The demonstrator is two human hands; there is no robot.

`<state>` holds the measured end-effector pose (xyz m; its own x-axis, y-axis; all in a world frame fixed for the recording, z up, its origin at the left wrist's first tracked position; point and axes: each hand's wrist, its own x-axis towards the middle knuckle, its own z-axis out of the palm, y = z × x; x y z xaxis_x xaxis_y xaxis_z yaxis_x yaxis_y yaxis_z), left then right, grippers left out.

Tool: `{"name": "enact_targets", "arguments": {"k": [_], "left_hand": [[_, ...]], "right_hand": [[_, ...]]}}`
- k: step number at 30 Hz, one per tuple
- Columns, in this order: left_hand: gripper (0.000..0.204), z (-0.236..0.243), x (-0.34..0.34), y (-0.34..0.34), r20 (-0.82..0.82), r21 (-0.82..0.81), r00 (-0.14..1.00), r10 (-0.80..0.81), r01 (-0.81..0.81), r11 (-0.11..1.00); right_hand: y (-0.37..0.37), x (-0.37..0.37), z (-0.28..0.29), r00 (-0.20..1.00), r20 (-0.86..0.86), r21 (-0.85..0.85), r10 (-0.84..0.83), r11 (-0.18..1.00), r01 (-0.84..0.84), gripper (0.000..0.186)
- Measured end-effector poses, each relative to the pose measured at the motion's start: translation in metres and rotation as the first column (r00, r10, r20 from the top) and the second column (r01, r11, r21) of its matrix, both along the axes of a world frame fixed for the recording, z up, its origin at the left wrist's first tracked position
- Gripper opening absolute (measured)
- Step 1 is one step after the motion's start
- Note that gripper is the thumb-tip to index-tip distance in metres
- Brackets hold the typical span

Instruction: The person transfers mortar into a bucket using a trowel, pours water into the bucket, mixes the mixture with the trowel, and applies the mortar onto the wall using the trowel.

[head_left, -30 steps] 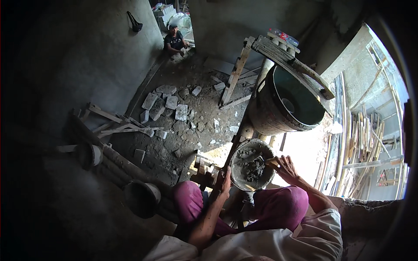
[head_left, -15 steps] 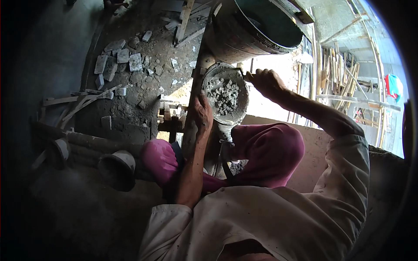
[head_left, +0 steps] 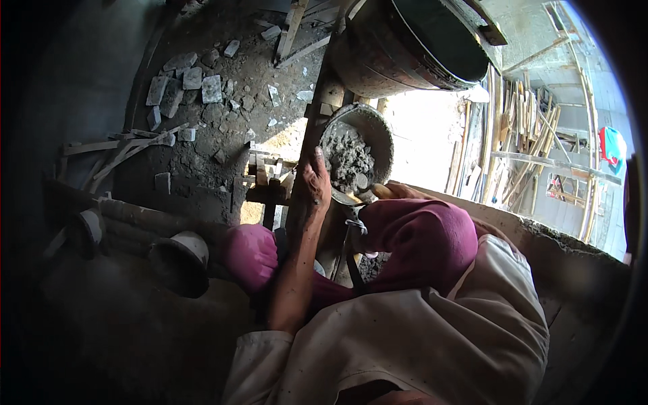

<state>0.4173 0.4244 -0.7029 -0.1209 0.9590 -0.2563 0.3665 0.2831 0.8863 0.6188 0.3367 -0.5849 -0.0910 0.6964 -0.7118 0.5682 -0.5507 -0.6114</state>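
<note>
I grip the left rim of a round bowl [head_left: 386, 138] with my left hand [head_left: 317, 179]. Lumpy grey mortar [head_left: 347, 155] lies in the bowl. My right hand [head_left: 401, 191] is low at the bowl's right side, partly hidden behind my raised pink-clad knee [head_left: 432, 243], and holds a pale tool handle [head_left: 382, 191], apparently a trowel's; its blade is not clearly visible. The bowl is held above a plank [head_left: 307, 128] between my legs, just below a large bucket [head_left: 378, 54].
Broken blocks [head_left: 192, 79] and rubble lie on the floor at upper left. Loose timber [head_left: 121, 152] and two dark bowls [head_left: 179, 263] are at left. A rough wall edge [head_left: 557, 236] is at my right, with leaning poles [head_left: 530, 128] beyond.
My view has tilted down since a second ago. My right hand has dropped from the bowl's upper right to its lower right, and my right arm has drawn in.
</note>
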Motion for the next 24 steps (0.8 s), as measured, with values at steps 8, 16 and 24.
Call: {"name": "enact_targets", "arguments": {"k": [8, 16, 24], "left_hand": [[0.065, 0.026, -0.018, 0.016, 0.035, -0.095, 0.963, -0.268, 0.270, 0.958], [0.067, 0.042, -0.021, 0.025, 0.128, -0.234, 0.924, -0.360, 0.381, 0.894], [0.080, 0.034, -0.033, 0.022, 0.026, -0.322, 0.944, -0.328, 0.319, 0.891]], "right_hand": [[0.029, 0.010, 0.050, 0.851, -0.215, -0.311, -0.479, 0.860, 0.406, 0.054], [0.007, 0.061, 0.023, 0.472, 0.792, 0.021, 0.387, 0.756, -0.655, 0.048], [-0.013, 0.059, 0.024, 0.570, 0.756, 0.318, 0.323, 0.580, -0.750, 0.043]]}}
